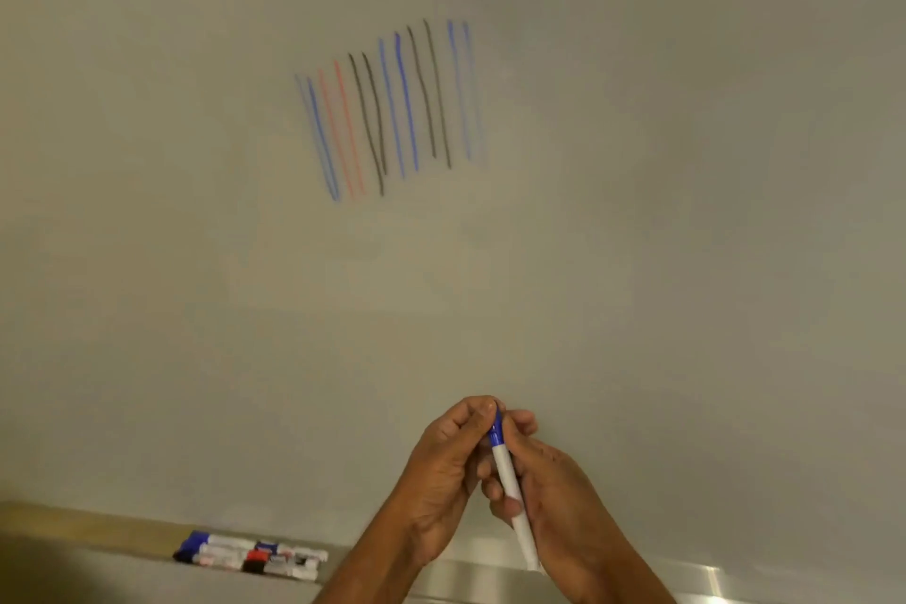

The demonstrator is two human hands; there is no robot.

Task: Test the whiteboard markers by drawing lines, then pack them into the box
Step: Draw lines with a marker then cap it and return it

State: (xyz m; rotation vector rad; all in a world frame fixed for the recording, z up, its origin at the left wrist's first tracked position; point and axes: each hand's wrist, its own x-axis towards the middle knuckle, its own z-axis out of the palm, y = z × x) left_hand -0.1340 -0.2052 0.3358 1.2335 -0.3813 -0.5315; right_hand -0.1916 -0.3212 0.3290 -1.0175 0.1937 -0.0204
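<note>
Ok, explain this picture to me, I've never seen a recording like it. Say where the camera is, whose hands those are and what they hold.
There is no machine here, just a person at work. The single picture comes from a camera worn on their head, looking forward and down, so you see what they see.

The big pale surface is a whiteboard. On it are test lines drawn in pairs: blue, red and black.

At the bottom, the left hand and right hand together hold a marker with a white barrel and a blue cap. The left fingers are at the cap end. Whether the cap is going on or coming off cannot be told.

More markers lie at the lower left, on the ledge below the board.
</note>
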